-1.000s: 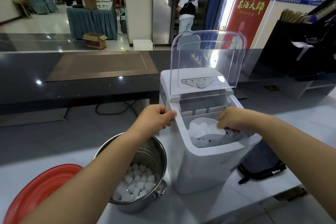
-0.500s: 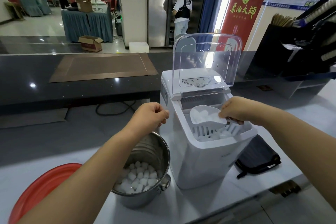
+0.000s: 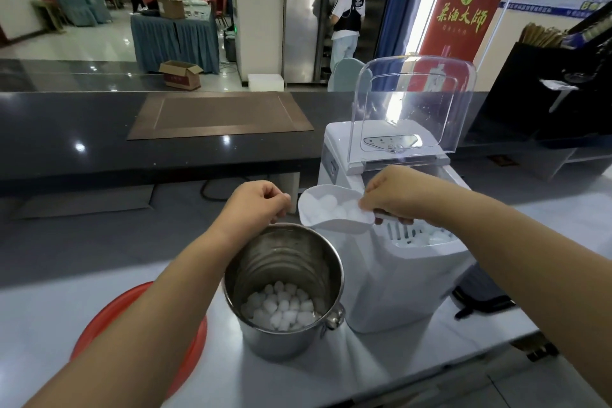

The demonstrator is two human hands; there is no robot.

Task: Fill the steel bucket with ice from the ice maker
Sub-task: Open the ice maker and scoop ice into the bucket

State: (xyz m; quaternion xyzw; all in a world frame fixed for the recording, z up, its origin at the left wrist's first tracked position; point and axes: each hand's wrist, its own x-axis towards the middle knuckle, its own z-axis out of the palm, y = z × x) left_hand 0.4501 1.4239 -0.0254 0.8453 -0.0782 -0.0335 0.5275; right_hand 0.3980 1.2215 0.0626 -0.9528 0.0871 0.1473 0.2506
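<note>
Head camera, looking down on a white counter [image 3: 397, 371]: the step in hand is carrying a loaded scoop from machine to bucket. The right hand [image 3: 394, 195] has its fingers curled round the handle of a white plastic ice scoop [image 3: 334, 220]. The scoop hangs in the air between the ice maker [image 3: 390, 278] and the steel bucket [image 3: 284, 262], with its bowl over the bucket's far right rim and heaped with rounded ice pieces [image 3: 326, 202]. The left hand [image 3: 255, 202] sits just above the bucket's far rim with its fingers drawn in. Whether it grips the rim or only hovers there cannot be told.

The next move, as I judge it, is to bring the scoop a little further left and nearer over the bucket's mouth, then tip it so the pieces slide in without bouncing off the rim. After that the scoop goes back into the machine's basket [image 3: 417, 238], where more ice shows.

The bucket stands upright on the counter, just left of the ice maker and nearly touching it. It is plain brushed steel with ribbed inner walls and a small knob-like fitting on its near right side. A layer of white ice [image 3: 281, 308] covers the bottom only, so most of its depth is unfilled and several more scoops look needed. The ice maker's clear lid [image 3: 414, 103] stands raised. A red round tray [image 3: 139, 325] lies left of the bucket, partly under the left forearm, and a black pouch [image 3: 480, 291] lies right of the machine.
</note>
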